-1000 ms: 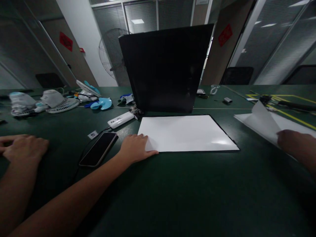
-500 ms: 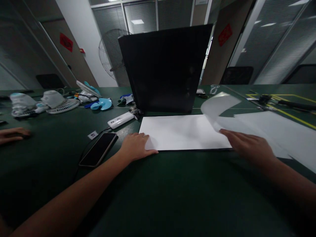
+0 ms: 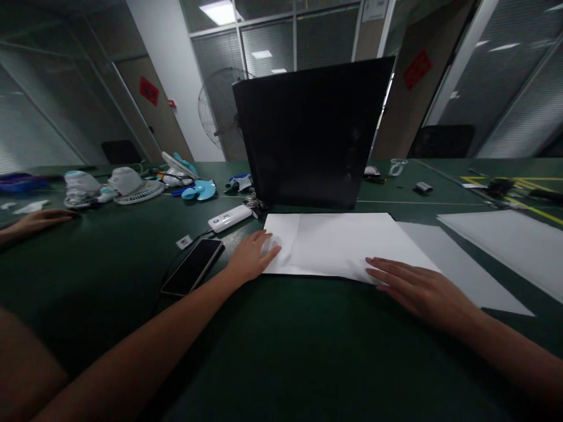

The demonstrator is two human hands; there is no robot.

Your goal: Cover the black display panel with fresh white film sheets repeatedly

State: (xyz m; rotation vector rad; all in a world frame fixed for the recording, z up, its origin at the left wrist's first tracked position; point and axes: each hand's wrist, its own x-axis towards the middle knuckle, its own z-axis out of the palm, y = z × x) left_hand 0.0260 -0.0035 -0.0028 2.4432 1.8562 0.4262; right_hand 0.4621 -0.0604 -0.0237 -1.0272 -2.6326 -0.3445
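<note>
A white sheet of paper (image 3: 334, 240) lies on a thin black base, with a tall black panel (image 3: 316, 135) standing up behind it. At the sheet's left edge rests my left hand (image 3: 250, 256), its thumb and fingers spread; the paper bulges a little between them. My right hand (image 3: 416, 288) lies flat with stretched fingers on the front right part of the paper. Right of the base, another loose white sheet (image 3: 461, 264) is partly behind my right hand. Whether the paper under my hands is one sheet or several I cannot tell.
Left of the paper lie a phone (image 3: 193, 268), a white corded device (image 3: 229, 218) and a small number tag (image 3: 184, 241). White fan parts (image 3: 141, 192) and a blue fan blade (image 3: 200, 190) sit farther back. Another person's hand (image 3: 44, 218) rests at far left. More paper (image 3: 510, 240) lies right.
The curled sheet on the right has come down and lies flat. My right hand has moved from the sheet's right side onto its front. The view has shifted slightly left.
</note>
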